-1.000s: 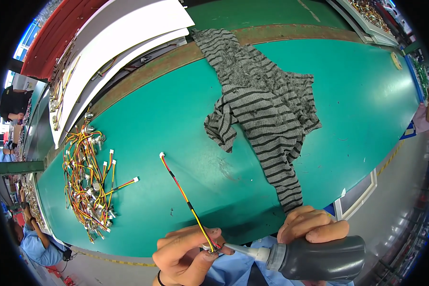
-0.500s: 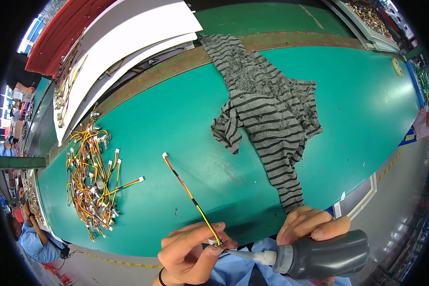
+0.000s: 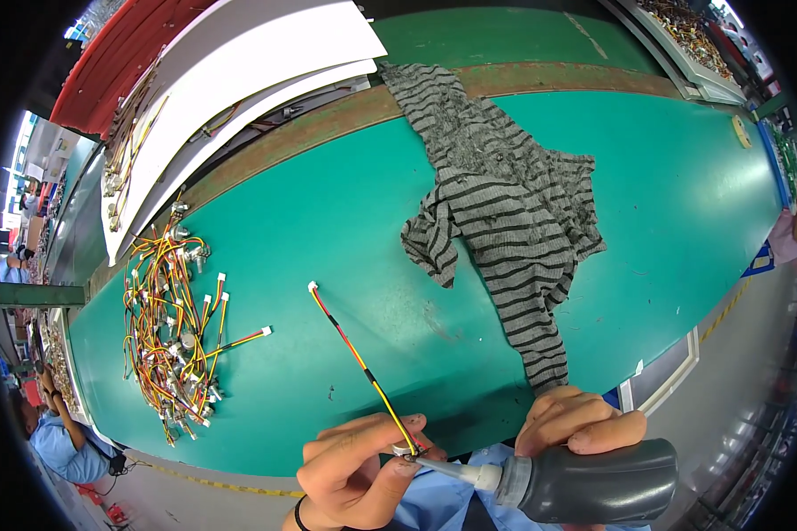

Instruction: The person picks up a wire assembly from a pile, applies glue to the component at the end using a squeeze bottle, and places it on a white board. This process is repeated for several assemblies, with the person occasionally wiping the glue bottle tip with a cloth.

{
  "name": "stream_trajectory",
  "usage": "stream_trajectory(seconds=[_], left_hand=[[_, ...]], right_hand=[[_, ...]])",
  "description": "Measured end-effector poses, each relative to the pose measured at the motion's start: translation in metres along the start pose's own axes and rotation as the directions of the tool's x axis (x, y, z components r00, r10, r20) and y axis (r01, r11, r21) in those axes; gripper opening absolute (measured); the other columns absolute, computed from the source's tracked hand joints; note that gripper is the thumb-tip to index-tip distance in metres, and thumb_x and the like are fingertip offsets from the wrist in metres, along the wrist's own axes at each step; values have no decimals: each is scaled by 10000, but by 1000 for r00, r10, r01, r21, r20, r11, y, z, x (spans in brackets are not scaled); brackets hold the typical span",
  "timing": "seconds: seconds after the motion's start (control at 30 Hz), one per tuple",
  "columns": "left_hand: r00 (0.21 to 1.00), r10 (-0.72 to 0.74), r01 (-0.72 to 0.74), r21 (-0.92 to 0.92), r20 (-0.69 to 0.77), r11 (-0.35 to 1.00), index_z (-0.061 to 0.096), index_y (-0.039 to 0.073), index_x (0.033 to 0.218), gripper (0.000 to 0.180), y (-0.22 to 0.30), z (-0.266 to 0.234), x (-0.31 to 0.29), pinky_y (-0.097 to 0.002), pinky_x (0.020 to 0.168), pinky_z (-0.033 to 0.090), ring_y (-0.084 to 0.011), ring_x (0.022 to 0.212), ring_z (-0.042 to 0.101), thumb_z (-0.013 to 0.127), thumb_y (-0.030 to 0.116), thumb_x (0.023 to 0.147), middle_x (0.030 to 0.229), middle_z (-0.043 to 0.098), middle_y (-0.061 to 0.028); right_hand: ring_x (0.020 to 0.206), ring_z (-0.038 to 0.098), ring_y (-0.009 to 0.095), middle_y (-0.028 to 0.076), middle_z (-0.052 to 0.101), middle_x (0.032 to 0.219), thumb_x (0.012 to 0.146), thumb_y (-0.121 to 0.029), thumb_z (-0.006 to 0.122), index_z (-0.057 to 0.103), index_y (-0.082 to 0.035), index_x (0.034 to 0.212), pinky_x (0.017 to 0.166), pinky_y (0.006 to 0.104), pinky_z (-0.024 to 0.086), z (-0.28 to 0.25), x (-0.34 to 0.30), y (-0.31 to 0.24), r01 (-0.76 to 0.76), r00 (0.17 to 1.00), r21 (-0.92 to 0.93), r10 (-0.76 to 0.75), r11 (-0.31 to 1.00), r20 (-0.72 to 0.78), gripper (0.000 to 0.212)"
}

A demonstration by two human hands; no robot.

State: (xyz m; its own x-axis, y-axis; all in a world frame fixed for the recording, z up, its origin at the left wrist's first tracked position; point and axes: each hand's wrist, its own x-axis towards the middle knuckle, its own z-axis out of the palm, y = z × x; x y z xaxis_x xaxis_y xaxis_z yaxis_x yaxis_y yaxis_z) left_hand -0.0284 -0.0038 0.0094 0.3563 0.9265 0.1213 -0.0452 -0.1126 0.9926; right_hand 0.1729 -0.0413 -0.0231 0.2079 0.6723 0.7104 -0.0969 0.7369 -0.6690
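Wired component, pinched between thumb and fingers of the left hand near the green bench's front edge, apparently for steadiness; the right hand grips a dark bottle sideways, presumably so its nozzle reaches the component.

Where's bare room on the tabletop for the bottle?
The tabletop looks mostly bare between the wire pile and striped cloth, beyond the held wire; also right of the cloth. Crowded: toward the left, under the pile.

Bright light leaves a sheen on the green table, its edges bent by fisheye distortion.
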Motion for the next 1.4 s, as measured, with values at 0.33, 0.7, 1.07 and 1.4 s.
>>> stream_trajectory(seconds=[0.33, 0.7, 1.07, 1.4], left_hand=[[1000, 6, -6, 6, 7, 1000, 588, -125, 1033, 312, 0, -2, 0, -320, 495, 521, -263, 539, 653, 615, 139, 870, 648, 622, -158], [1000, -8, 8, 1, -18, 1000, 591, -109, 1018, 287, 0, -1, -3, -321, 482, 512, -265, 516, 642, 617, 136, 871, 643, 622, -155], [1000, -20, 19, -18, -22, 1000, 589, -106, 1017, 287, 2, -2, -2, -310, 485, 500, -264, 509, 638, 610, 135, 861, 599, 617, -170], [999, -24, 22, -36, -49, 999, 599, -114, 1008, 297, 2, -2, -2, -313, 486, 500, -260, 510, 637, 623, 137, 852, 630, 629, -178]], right_hand=[[502, 581, 216, 204, 571, 751, 705, -546, 777, 377, 27, 1006, 464, 256, 461, -1, -3, 3, 35, 999, 20, -34, 999, -12, 761], [495, 578, 216, 200, 564, 740, 708, -539, 778, 381, 29, 1002, 459, 259, 461, 0, -5, 2, 43, 998, 18, -42, 999, -44, 752], [507, 569, 214, 205, 563, 740, 723, -537, 765, 393, 31, 999, 463, 255, 478, 2, -5, -2, 27, 996, -15, -29, 1000, -84, 733], [551, 577, 217, 213, 563, 744, 734, -534, 757, 393, 33, 1011, 465, 254, 483, 0, -4, -3, 4, 999, -22, -5, 1000, -48, 729]])
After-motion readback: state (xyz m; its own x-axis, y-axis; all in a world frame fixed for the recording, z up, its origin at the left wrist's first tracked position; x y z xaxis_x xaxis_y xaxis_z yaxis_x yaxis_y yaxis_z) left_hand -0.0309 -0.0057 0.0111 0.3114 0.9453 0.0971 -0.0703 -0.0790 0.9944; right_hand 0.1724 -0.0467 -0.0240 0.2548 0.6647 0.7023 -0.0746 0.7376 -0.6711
